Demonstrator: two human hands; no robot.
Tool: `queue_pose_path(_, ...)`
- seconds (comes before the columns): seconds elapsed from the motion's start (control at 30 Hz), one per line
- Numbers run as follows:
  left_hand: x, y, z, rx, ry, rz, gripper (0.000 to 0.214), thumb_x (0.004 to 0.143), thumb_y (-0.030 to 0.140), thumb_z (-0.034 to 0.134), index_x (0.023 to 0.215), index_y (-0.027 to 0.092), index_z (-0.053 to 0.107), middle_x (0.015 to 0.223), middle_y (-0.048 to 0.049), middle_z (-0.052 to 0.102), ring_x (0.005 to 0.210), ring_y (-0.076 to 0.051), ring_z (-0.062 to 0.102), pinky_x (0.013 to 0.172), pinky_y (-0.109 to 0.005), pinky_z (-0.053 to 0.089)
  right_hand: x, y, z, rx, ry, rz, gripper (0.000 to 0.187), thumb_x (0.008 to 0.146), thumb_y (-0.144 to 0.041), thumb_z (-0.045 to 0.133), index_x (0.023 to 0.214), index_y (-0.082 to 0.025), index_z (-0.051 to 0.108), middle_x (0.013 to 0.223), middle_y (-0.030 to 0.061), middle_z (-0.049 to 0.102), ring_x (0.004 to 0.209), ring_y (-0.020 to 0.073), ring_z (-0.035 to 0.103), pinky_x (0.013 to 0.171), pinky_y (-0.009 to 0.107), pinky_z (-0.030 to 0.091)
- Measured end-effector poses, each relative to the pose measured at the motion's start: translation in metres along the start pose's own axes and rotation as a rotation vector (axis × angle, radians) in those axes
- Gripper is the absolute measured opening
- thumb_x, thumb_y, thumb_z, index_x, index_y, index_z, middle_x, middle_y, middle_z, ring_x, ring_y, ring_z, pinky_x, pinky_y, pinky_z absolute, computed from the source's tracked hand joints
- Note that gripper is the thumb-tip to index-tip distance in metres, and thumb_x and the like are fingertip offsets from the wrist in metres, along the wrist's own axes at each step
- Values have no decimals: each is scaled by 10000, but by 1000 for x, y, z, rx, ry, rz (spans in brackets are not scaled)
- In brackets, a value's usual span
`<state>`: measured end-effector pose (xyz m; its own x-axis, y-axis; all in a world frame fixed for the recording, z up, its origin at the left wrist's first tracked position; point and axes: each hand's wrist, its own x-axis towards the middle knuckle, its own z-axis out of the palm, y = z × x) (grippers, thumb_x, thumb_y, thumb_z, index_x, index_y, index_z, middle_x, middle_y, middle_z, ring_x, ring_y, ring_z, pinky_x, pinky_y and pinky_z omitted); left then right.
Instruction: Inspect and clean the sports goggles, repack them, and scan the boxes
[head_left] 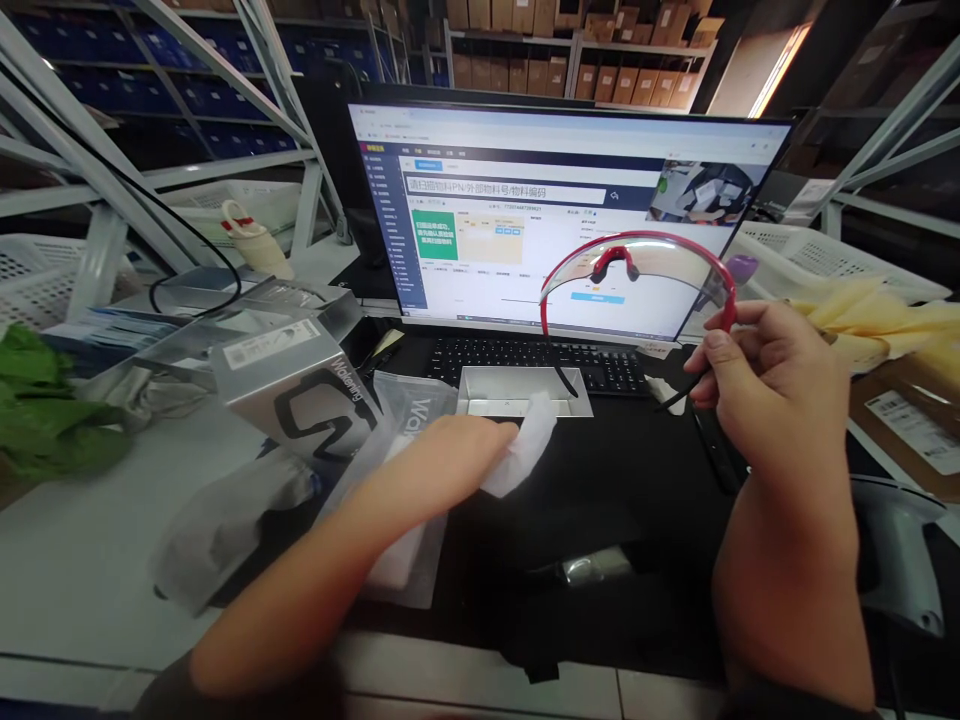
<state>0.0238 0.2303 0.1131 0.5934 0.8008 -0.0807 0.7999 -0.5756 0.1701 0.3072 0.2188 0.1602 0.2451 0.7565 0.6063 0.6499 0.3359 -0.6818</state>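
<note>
Between the thumb and fingers of my right hand (765, 385) is a pair of red-rimmed sports glasses (651, 242), raised in front of the screen and gripped at one side. The lens looks clear, and a dark temple hangs down at the left. My left hand (469, 445) is closed on a soft white sheet (529, 445); whether it is tissue or thin foam I cannot tell. Just behind that sheet lies an open shallow white box (480, 392). Under my left forearm are a clear printed plastic bag (397, 560) and a grey pouch (232, 520).
A monitor (480, 290) and keyboard (487, 355) stand ahead. At left is a silver printed box (296, 385), beside green plastic (45, 410). On the right lie a barcode scanner (896, 560) and a labelled brown parcel (915, 420). A small clear packet (596, 567) sits on the black mat.
</note>
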Motion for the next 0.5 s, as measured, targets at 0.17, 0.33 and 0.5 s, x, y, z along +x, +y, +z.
queue_pose_path(0.17,-5,-11,-3,-183,165,39,298,950,169,393,993,260,674,821,-23,686,729,-220,626,679,-306,403,1,0,1,-11,-4,5,174,896,-317,604,1033,-218,644,692,-13,669,447,112,594,414,183,486)
queue_pose_path(0.33,5,10,18,-195,-33,163,530,945,332,591,1459,306,466,1219,-69,682,1034,-266,679,844,-331,488,1,1,1,27,6,37,183,877,-346,613,996,-208,634,685,-3,662,438,127,585,402,208,504)
queue_pose_path(0.5,11,8,12,-166,198,69,340,1021,406,456,1299,273,600,1186,-70,675,1048,-256,663,886,-355,498,3,4,-4,27,35,41,184,874,-362,621,993,-221,627,699,3,677,445,132,585,399,207,485)
